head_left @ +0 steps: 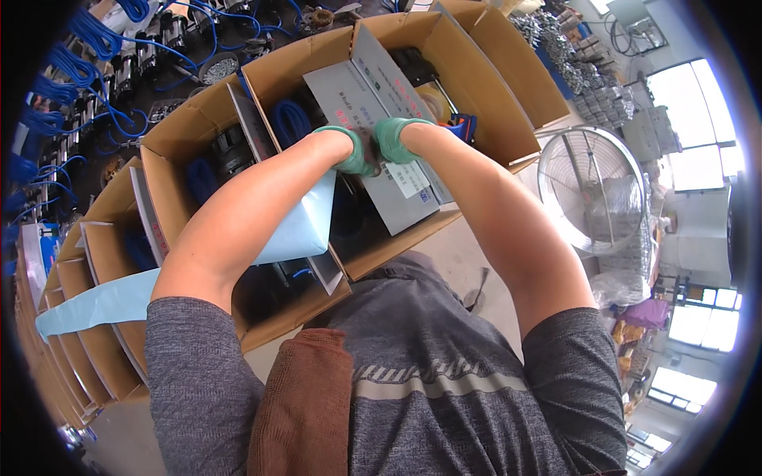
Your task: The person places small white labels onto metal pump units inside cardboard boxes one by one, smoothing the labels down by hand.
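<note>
Both my hands wear green gloves and meet over an open cardboard box. My left hand has its fingers curled together, pointing down. Beside it, my right hand is also closed, its fingertips mostly hidden. Something dark shows between the gloves, too small to make out. Right under them lies a grey printed board, with a white label on it. A second grey board stands upright behind. Under my left forearm, a light blue sheet lies across the boxes.
More open cardboard boxes stand in a row to the left. Inside the nearest ones are blue coiled hose and dark parts. A large round fan stands at right. Blue cables and metal parts crowd the far left.
</note>
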`<state>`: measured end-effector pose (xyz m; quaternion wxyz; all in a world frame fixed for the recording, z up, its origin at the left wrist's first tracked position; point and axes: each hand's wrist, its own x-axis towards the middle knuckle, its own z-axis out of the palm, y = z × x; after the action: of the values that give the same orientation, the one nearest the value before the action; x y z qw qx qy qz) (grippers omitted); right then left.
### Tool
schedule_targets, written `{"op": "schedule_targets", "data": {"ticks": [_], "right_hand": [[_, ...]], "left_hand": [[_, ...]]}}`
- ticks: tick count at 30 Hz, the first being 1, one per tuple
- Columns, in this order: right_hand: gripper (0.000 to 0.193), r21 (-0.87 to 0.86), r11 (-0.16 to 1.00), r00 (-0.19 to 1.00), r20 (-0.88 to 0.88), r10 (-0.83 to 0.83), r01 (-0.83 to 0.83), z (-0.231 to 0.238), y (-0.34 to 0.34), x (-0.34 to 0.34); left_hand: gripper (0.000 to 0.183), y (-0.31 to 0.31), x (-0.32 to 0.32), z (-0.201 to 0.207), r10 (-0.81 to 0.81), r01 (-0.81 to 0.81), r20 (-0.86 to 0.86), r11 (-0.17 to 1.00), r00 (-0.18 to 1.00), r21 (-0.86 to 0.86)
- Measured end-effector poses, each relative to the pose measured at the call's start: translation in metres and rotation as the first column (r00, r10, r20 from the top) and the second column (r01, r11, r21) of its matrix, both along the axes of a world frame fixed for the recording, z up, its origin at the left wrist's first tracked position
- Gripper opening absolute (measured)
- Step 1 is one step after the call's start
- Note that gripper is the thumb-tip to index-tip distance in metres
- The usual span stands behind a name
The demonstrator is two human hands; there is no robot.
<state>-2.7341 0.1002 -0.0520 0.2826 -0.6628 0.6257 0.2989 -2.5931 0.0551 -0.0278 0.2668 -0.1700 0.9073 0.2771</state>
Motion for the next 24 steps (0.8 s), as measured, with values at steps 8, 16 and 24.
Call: {"op": "schedule_targets", "data": {"ticks": [8, 16, 24], "right_hand": [[0.024, -0.022, 0.998, 0.939, 0.339, 0.060, -0.056, 0.065, 0.033, -0.005], [0.025, -0.277, 0.736, 0.215, 0.960, 0.180, 0.618, 0.130, 0.106, -0.125], [0.031, 0.181, 0.823, -0.233, 0.971, -0.061, 0.539, 0.121, 0.161, -0.172]], "left_hand": [[0.048, 0.006, 0.003, 0.025, 0.117, -0.098, 0.152, 0.987, 0.981, -0.128], [0.047, 0.030, 0.025, 0.159, 0.535, -0.530, 0.022, 0.842, 0.845, -0.103], [0.026, 0.166, 0.006, 0.226, 0.810, -0.815, -0.535, 0.467, 0.239, 0.344]]}}
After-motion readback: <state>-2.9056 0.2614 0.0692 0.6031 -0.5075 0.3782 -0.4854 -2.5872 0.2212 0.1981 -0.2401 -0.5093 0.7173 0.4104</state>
